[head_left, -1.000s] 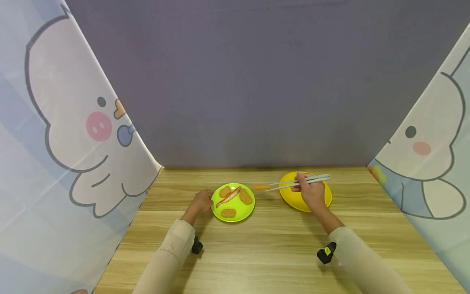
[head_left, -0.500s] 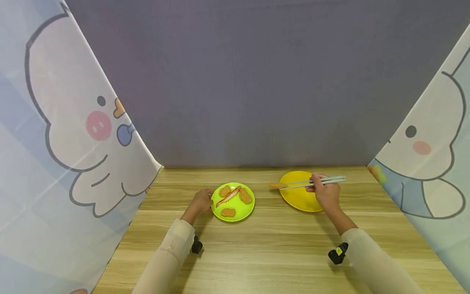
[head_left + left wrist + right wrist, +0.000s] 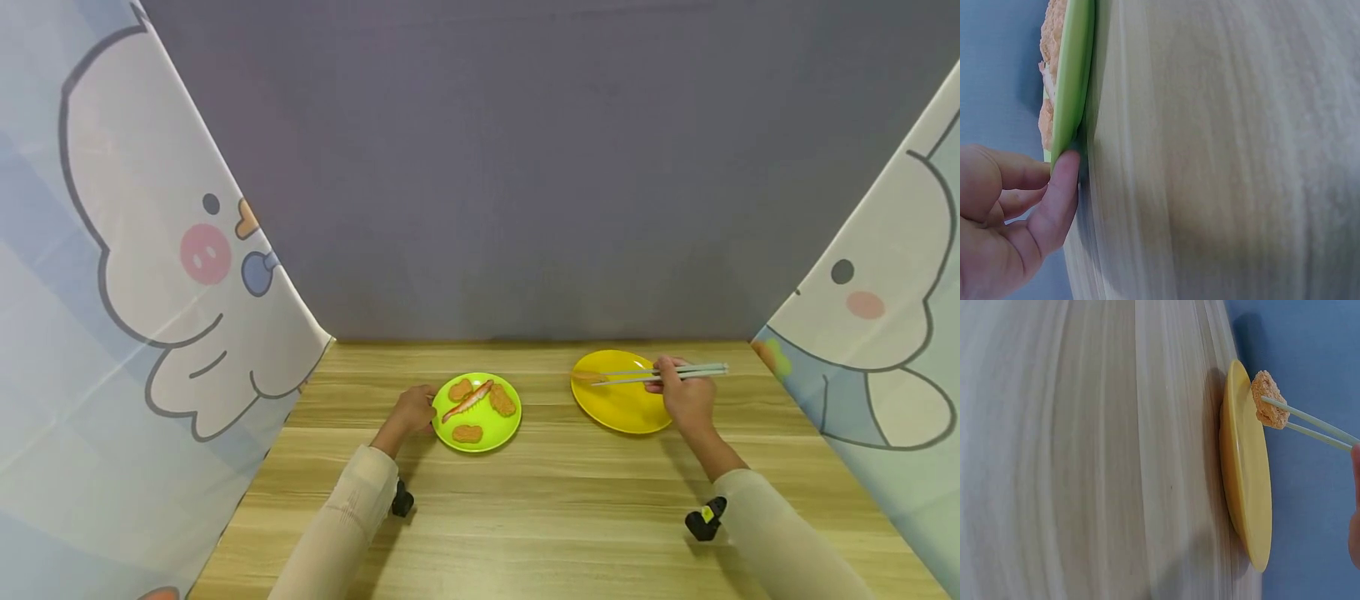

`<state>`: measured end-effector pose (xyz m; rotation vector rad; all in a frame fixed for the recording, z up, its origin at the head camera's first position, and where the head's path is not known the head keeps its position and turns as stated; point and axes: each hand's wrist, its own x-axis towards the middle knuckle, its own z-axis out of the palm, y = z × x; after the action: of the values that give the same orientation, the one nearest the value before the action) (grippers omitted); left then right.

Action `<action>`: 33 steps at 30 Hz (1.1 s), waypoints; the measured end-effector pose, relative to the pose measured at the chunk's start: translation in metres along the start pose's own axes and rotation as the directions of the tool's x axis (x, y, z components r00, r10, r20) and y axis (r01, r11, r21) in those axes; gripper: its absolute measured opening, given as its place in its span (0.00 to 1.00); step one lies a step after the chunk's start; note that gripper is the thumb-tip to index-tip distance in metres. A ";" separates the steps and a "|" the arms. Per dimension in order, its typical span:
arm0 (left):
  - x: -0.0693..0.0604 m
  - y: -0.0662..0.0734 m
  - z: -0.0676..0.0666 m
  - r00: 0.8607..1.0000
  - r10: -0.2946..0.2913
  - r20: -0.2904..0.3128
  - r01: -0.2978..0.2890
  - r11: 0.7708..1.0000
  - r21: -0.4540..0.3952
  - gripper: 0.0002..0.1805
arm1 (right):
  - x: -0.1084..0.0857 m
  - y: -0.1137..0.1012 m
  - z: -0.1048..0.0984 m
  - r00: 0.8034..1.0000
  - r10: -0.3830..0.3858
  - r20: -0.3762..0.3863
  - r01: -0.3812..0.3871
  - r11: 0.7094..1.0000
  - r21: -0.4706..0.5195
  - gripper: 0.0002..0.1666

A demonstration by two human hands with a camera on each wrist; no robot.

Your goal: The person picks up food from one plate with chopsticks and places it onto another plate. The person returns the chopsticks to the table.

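Observation:
My left hand [image 3: 412,410] pinches the rim of a bright green plate [image 3: 491,432] between thumb and fingers, as the left wrist view shows up close. On that plate lie three brown breaded nuggets [image 3: 467,434] and a red-and-white piece that looks like a shrimp [image 3: 467,402]. With my right hand [image 3: 688,398] I hold a pair of pale chopsticks [image 3: 701,370]. Their tips grip another nugget [image 3: 1270,403] over the left side of a yellow plate [image 3: 622,414]. In the right wrist view this nugget hangs just above the plate's rim, and only part of the hand shows.
Both plates stand on a wood-grain table [image 3: 555,508], with bare wood between them. A grey wall [image 3: 540,208] rises behind the table. Printed cartoon sheets [image 3: 187,350] close off the left and right sides. A small black camera is on each wrist.
My right hand has moved to the right with the chopsticks and nugget, from the gap beside the green plate to over the yellow plate. The left hand and green plate have stayed put.

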<state>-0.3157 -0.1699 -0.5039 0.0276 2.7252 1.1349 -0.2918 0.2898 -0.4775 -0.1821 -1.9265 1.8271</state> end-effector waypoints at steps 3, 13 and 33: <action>0.000 -0.001 0.000 1.000 -0.006 0.006 0.007 1.000 -0.007 0.26 | 0.001 0.004 -0.004 1.000 -0.009 -0.012 0.009 1.000 -0.014 0.16; 0.003 -0.001 -0.001 1.000 -0.011 0.010 0.011 1.000 -0.017 0.26 | 0.002 0.014 -0.012 1.000 -0.005 0.006 0.005 1.000 -0.004 0.19; 0.001 -0.002 0.000 1.000 -0.006 0.003 0.006 1.000 0.008 0.25 | -0.003 -0.003 -0.006 0.998 -0.004 0.058 0.013 0.989 -0.148 0.20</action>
<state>-0.3165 -0.1713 -0.5054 0.0223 2.7257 1.1218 -0.2861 0.2935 -0.4754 -0.1713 -2.1005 1.7012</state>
